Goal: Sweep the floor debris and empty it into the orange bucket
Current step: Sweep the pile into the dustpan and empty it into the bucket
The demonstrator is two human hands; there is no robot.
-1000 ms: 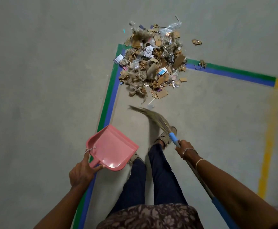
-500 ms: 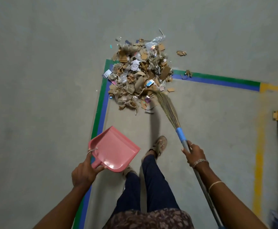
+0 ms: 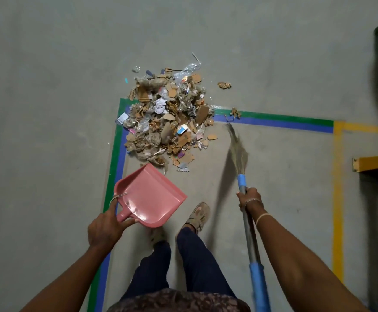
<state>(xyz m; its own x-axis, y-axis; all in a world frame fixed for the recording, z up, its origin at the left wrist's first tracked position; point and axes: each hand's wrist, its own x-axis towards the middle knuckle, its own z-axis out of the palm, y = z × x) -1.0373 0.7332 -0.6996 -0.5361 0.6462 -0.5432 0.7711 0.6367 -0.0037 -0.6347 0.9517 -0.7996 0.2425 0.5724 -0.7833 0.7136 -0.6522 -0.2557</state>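
The left hand (image 3: 103, 230), low and left of centre, curls round the handle of the pink dustpan (image 3: 149, 197), forefinger laid along its side wall. The right hand (image 3: 248, 198), at centre right, is wrapped round the shaft of the broom (image 3: 237, 152). The debris pile (image 3: 167, 122) sits just above the middle of the frame, over the corner of the green-and-blue tape (image 3: 118, 158); the orange bucket is nowhere in view. We judge the gathering nearly done and the loading about to start. The pan's open lip points at the pile's lower edge, and the blurred bristles stand to the pile's right, near two stray scraps (image 3: 235, 113). Next we would want the lip flat on the floor (image 3: 48, 109) against the pile, then short strokes down and leftward into it. There is bare floor on the left and along the top. A yellow bracket (image 3: 374, 163) and dark furniture crowd the right edge, and a sandalled foot (image 3: 198, 213) stands just below the pan.
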